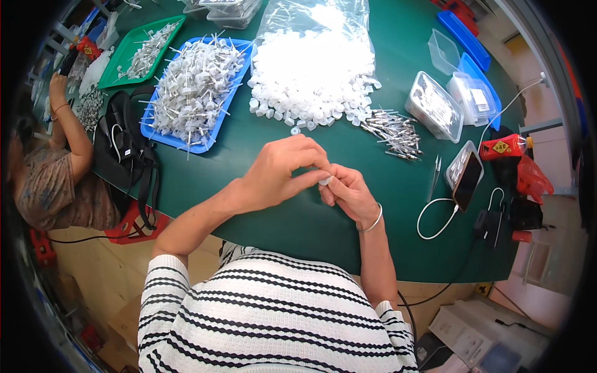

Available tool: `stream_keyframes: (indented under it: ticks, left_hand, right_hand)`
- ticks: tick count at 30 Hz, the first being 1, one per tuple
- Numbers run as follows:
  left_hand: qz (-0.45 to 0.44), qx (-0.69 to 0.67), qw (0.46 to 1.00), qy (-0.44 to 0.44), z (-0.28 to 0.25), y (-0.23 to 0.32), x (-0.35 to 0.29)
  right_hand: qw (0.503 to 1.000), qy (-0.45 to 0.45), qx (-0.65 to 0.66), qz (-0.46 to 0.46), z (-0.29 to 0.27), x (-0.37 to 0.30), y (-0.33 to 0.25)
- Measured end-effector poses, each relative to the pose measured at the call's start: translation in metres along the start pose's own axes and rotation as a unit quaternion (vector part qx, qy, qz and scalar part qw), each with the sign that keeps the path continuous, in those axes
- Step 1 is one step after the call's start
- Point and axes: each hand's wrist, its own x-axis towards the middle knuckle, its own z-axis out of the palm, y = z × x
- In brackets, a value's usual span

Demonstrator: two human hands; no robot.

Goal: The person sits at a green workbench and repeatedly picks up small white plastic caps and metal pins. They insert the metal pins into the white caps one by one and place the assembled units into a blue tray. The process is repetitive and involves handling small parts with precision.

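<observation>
My left hand [283, 168] and my right hand [349, 189] meet over the near part of the green table. Between their fingertips is a small white plastic cap [324, 181], pinched by both; whether a metal pin is in it is hidden by the fingers. Just beyond my left hand lies a single loose cap [295, 131]. Farther back, a large heap of white caps [311, 78] spills out of a clear plastic bag [314, 15]. To the right of the heap is a pile of thin metal pins [395, 133].
Capped pins [193, 87] fill a blue tray [149, 132]; a green tray [102, 78] stands behind. At right are a clear container [433, 105], tweezers [435, 177] and a phone [468, 181] on a white cable. A black backpack [127, 133] and a co-worker [59, 174] are at left.
</observation>
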Motion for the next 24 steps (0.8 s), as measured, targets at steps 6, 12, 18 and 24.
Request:
stream_keyframes:
  ticks: [6,12,18,24]
  left_hand:
    - [-0.238,-0.196,0.937,-0.165,-0.01,0.0,0.014]
    - [-0.267,-0.297,0.893,-0.205,-0.009,-0.013,0.011]
    - [-0.305,-0.295,0.897,-0.122,-0.024,-0.004,0.003]
    - [-0.213,-0.016,0.955,0.206,-0.102,-0.01,-0.032]
  right_hand:
    - [0.999,-0.022,0.022,0.007,-0.002,-0.005,0.002]
    - [0.999,-0.038,-0.007,0.039,0.001,-0.006,0.001]
    - [0.91,0.18,-0.349,-0.129,-0.009,-0.015,-0.02]
    - [0.598,0.415,-0.667,-0.159,-0.075,-0.053,-0.042]
